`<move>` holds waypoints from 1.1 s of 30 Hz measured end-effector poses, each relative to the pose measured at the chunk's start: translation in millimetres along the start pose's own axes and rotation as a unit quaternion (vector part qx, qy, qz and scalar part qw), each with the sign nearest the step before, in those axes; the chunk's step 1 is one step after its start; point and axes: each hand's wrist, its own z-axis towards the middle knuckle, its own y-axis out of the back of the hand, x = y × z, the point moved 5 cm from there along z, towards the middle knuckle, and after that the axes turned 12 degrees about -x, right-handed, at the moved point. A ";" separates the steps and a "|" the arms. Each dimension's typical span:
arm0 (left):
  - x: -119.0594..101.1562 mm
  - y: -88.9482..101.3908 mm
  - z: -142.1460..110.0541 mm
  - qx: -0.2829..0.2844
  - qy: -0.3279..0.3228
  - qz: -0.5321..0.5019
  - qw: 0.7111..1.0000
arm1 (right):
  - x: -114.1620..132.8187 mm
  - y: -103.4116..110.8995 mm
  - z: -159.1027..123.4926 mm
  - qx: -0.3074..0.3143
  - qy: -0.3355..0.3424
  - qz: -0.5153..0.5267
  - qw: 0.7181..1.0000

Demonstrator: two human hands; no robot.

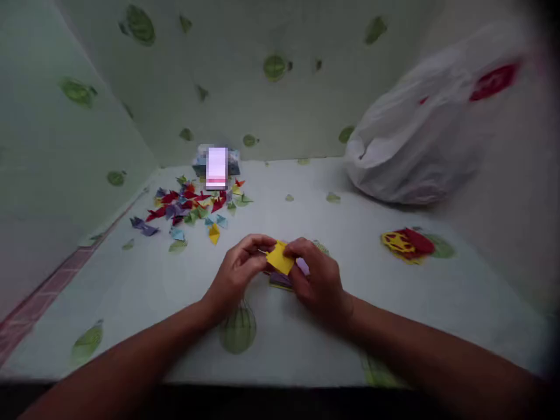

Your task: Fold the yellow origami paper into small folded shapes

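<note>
Head view, yellow paper: the small folded yellow paper [280,259] is between my two hands, a little below the middle of the view, above the table [175,326].
Left hand: my left hand [238,265], at 9 o'clock of the paper, is closed in a pinch on its edge.
Right hand: my right hand [318,277], at about 4 o'clock of it, grips the opposite side between thumb and fingers.
Purple papers: just below the yellow one at 6 o'clock, purple papers [280,282] show, partly hidden by my right hand.
Folded pieces: a many-coloured pile of folded pieces [191,204] spreads at 10 o'clock.
Lit screen: a blurred-out bright screen [217,167] stands at 11 o'clock, before a box [235,162].
White bag: a bulging white bag [402,140] sits at 1 to 2 o'clock.
Red and yellow pieces: flat red and yellow pieces [408,244] overlap at 3 o'clock.
</note>
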 end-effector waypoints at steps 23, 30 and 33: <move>1.1 4.6 2.8 -0.021 0.053 0.048 0.997 | -13.9 -4.8 1.2 0.072 -0.028 0.040 0.996; 5.0 3.5 3.2 -0.021 0.108 0.032 0.993 | -17.2 -6.7 0.4 0.079 -0.022 0.064 0.995; 6.9 2.9 3.6 -0.020 0.134 0.011 0.991 | -17.2 -8.0 1.0 0.086 -0.017 0.067 0.994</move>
